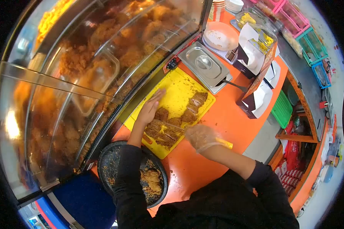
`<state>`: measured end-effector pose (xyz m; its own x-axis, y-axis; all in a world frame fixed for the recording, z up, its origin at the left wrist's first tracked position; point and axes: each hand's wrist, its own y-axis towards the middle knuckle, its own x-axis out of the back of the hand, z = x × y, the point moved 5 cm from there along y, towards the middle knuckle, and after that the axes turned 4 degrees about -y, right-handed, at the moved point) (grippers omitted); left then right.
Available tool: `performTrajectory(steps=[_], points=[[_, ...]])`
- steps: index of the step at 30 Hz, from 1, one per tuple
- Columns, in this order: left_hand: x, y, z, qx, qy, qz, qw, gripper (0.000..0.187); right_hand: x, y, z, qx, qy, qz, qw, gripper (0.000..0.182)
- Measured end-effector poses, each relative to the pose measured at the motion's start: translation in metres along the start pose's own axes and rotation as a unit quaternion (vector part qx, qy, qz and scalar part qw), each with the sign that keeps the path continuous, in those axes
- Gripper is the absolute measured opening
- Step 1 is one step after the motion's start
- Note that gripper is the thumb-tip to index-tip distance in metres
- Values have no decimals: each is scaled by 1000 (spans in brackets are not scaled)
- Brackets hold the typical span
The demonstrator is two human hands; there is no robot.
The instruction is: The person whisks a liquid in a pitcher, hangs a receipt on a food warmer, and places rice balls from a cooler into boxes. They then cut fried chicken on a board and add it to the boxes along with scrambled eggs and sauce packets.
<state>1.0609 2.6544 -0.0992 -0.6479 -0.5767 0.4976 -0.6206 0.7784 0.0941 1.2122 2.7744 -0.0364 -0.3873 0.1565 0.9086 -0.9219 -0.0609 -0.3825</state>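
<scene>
Fingers (156,97) flat beside fried cutlet (172,124), brown, crusty, sliced into strips.

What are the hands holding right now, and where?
The left hand lies flat on the fried cutlet pieces, pinning them. The gloved right hand seems to grip a knife handle; the blade is too blurred to confirm.
</scene>
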Motion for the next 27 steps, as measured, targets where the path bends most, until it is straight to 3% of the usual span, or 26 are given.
performTrajectory(steps=[5, 8, 14, 17, 20, 21, 23, 24, 26, 27], points=[[-5, 1, 19, 28, 14, 14, 999, 48, -8, 5, -4, -3, -4, 111, 994, 13], [-5, 4, 19, 47, 55, 31, 997, 47, -50, 12, -21, -13, 49, 103, 993, 13], [-6, 1, 17, 54, 93, 53, 993, 48, -75, 17, -29, -62, 85, 49, 993, 10], [-6, 1, 15, 67, 71, 64, 993, 47, -70, 15, -23, -19, 29, 36, 999, 17], [-6, 3, 7, -4, 102, 51, 993, 47, -89, 15, -22, -61, 68, 59, 994, 17], [-5, 8, 7, -12, 107, 43, 993, 47, -89, 16, -30, -59, 61, 49, 995, 17], [-7, -7, 18, 39, 97, 51, 993, 47, -80, 1, -13, 61, 11, -146, 987, 11], [-1, 1, 14, 35, 105, 48, 993, 47, -66, 11, -13, 61, 5, -164, 984, 11], [-2, 0, 3, 14, 109, 37, 993, 46, -71, 15, -19, -65, 98, 47, 992, 20], [-2, -2, 2, 9, 112, 26, 993, 46, -64, 11, -21, -60, 89, 39, 993, 20]])
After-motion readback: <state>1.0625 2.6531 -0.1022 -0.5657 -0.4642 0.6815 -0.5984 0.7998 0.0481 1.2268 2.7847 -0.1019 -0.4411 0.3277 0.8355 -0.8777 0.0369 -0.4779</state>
